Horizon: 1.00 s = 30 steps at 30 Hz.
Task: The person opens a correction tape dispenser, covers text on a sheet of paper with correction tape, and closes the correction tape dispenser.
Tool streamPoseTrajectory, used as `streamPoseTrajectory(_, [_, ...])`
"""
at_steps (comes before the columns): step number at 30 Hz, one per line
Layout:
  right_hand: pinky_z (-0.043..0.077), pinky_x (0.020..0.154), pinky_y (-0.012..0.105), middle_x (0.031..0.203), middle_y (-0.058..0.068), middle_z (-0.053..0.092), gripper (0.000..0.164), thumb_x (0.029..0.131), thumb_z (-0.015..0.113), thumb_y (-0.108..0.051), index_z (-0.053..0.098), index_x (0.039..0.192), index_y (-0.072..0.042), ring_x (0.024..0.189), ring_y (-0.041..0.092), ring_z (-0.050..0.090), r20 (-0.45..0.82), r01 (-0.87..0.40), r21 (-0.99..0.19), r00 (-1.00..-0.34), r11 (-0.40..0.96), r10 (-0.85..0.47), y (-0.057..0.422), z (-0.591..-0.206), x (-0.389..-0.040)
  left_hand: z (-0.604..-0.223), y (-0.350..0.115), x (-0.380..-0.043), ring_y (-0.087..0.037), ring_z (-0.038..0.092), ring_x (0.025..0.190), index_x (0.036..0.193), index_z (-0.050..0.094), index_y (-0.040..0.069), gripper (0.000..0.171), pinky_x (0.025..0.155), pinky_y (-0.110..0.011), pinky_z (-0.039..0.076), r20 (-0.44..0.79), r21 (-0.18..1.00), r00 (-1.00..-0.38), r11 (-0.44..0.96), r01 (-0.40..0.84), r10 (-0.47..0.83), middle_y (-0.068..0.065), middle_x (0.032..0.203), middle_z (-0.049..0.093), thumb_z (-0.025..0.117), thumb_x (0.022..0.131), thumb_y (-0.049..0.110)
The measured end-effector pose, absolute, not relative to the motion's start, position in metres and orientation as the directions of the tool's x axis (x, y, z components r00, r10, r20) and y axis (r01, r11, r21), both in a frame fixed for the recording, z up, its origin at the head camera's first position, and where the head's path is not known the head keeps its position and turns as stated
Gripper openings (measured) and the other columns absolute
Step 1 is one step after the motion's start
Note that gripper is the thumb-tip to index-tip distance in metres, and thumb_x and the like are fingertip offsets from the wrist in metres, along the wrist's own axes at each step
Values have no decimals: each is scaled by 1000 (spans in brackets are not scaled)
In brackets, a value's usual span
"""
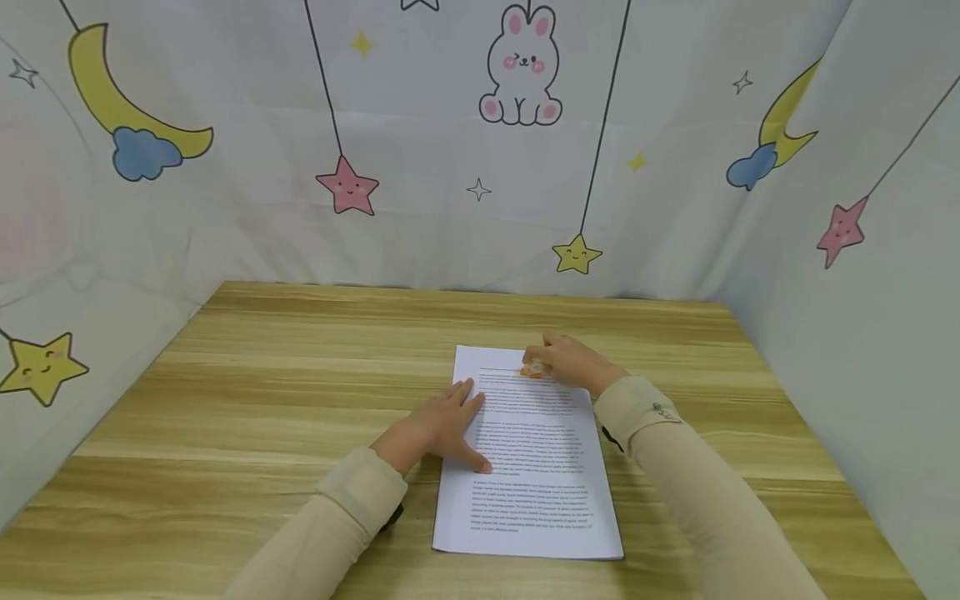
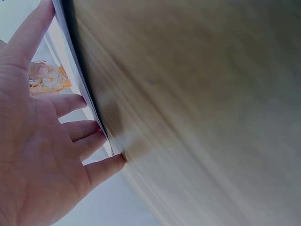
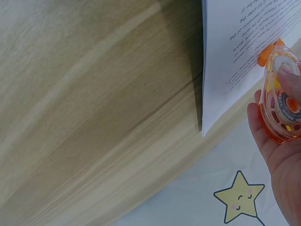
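A stack of printed paper (image 1: 525,500) lies on the wooden table, its text facing up. My right hand (image 1: 572,362) grips a clear and orange correction tape dispenser (image 3: 277,106) near the top of the page. The dispenser's orange tip (image 3: 265,55) is at the printed lines; whether it touches the paper is hard to tell. My left hand (image 1: 444,423) rests with spread fingers along the left edge of the sheets, thumb on the text. In the left wrist view, the fingertips (image 2: 115,162) reach the paper's edge.
The wooden table (image 1: 300,358) extends around the paper on every side. Behind it and at both sides hangs a white cloth (image 1: 420,242) printed with stars, moons and a rabbit. Light-coloured sleeves (image 1: 705,483) cover both forearms.
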State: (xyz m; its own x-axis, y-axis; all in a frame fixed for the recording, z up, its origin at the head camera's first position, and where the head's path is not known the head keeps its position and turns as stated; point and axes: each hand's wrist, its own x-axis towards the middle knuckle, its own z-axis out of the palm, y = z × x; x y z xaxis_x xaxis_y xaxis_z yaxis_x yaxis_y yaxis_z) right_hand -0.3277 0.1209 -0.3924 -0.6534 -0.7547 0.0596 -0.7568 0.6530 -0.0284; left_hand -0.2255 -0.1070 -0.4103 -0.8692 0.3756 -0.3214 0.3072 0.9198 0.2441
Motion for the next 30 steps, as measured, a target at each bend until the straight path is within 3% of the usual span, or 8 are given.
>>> streamPoseTrajectory(12, [38, 61, 28, 80, 7, 48, 23, 87, 59, -2, 63, 104, -17, 65, 17, 40, 92, -754, -52, -656, 654, -749, 129, -394, -328, -407, -106, -224, -26, 9, 144, 147, 23, 14, 107, 114, -45, 19, -325, 260, -870, 920, 294, 370, -11, 156, 9, 70, 65, 64])
streamPoseTrajectory(18, [37, 56, 27, 77, 6, 46, 23, 86, 60, 0, 61, 101, -18, 60, 16, 38, 198, -824, -69, -564, 563, -802, 141, -403, -335, -407, -106, -225, -26, 9, 144, 147, 24, 14, 107, 114, -45, 19, -323, 259, -870, 919, 296, 371, -11, 156, 9, 70, 65, 65])
streamPoseTrajectory(21, [37, 55, 27, 75, 7, 46, 22, 86, 59, 0, 62, 100, -17, 59, 15, 37, 213, -832, -59, -551, 552, -807, 143, -405, -337, -407, -106, -225, -25, 8, 144, 147, 22, 15, 107, 114, -45, 19, -329, 259, -869, 920, 294, 370, -10, 156, 8, 70, 65, 64])
streamPoseTrajectory(30, [34, 59, 26, 77, 5, 46, 25, 85, 60, 0, 63, 102, -17, 62, 15, 36, 96, -757, -29, -653, 653, -752, 144, -398, -329, -407, -106, -224, -25, 9, 144, 147, 23, 15, 107, 114, -44, 20, -326, 243, -871, 923, 299, 369, -10, 156, 9, 69, 65, 66])
